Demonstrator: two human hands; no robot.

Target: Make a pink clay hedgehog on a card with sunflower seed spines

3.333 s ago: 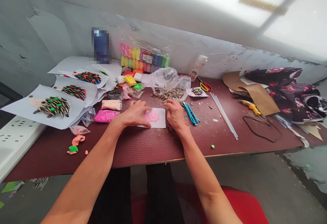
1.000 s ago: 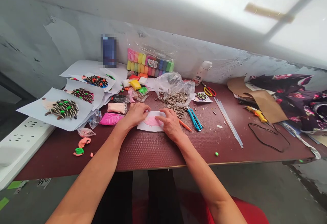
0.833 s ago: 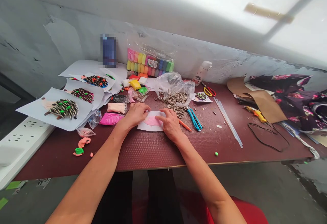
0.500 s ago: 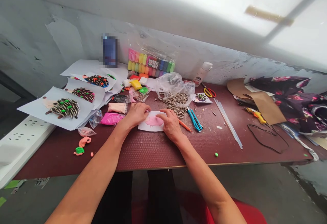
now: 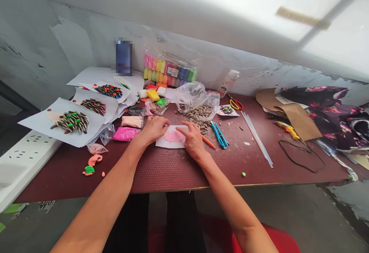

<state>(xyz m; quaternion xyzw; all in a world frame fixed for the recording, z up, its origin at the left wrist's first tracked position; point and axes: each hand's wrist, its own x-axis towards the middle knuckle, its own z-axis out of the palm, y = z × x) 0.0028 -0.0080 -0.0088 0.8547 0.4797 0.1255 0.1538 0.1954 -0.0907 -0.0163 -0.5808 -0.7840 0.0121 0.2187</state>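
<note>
A small white card [image 5: 170, 144] lies flat on the dark red table, with a flat pink clay shape [image 5: 174, 135] on it. At the card's left edge rests my left hand [image 5: 155, 127], its fingers together and bent over the upper left corner; whether anything is under the fingertips is hidden. My right hand [image 5: 193, 139] lies over the card's right side, fingers apart, with the index finger reaching toward the pink shape. An orange pencil-like tool [image 5: 209, 142] lies just right of my right hand. Behind it is a heap of striped seeds [image 5: 198, 112].
Blue cutter [image 5: 220, 134], scissors [image 5: 235, 104], clear sticks [image 5: 258, 139] and a glue gun [image 5: 288, 130] lie to the right. Clay packs [image 5: 126, 133] and seed-covered hedgehog sheets [image 5: 95, 130] are at left. A white bottle [image 5: 229, 82] stands at the back.
The right index finger has lifted and shifted slightly off the pink shape, showing more of it. My left hand has hardly moved.
</note>
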